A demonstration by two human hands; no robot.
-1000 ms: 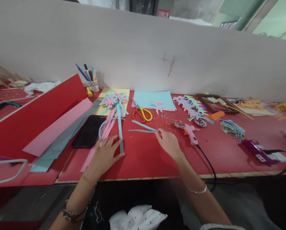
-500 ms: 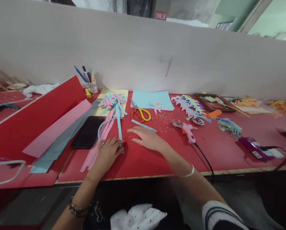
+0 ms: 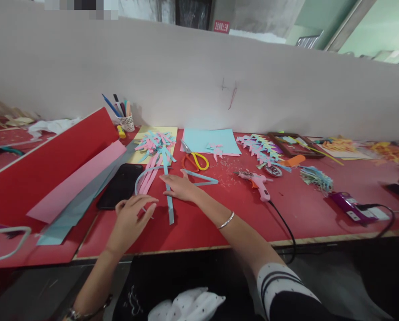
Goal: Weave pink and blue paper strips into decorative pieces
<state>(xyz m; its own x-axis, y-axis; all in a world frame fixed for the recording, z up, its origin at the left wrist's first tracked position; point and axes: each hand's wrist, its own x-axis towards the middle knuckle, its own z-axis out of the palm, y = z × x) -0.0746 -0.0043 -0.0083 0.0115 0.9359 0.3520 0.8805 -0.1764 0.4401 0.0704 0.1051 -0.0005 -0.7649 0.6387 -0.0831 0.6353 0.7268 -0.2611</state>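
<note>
My right hand [image 3: 182, 187] reaches across the upright blue paper strip [image 3: 170, 211], its fingers stretched out at the strip's middle. To its left, my left hand [image 3: 130, 219] hovers above the table with fingers apart and nothing visible in them. A curved light-blue strip [image 3: 137, 180] runs by its fingertips. Just past my right hand lies a folded blue strip [image 3: 204, 182], partly hidden behind the hand. Pink strips [image 3: 149, 176] extend from under a pink-and-blue paper cluster [image 3: 155, 143]. Scissors [image 3: 196, 161] with red and yellow handles lie beyond my right hand.
At left are a black phone [image 3: 121, 186], a pink sheet [image 3: 77, 183] and a slanted red board [image 3: 48, 162]. A pink glue gun [image 3: 257, 183] with a black cord lies at right. Behind stand a pen cup [image 3: 127, 123] and blue paper [image 3: 199, 136].
My left hand has moved off the blue strip, down and to the left. My right hand has moved left onto that strip. The loose blue strip beyond now looks folded.
</note>
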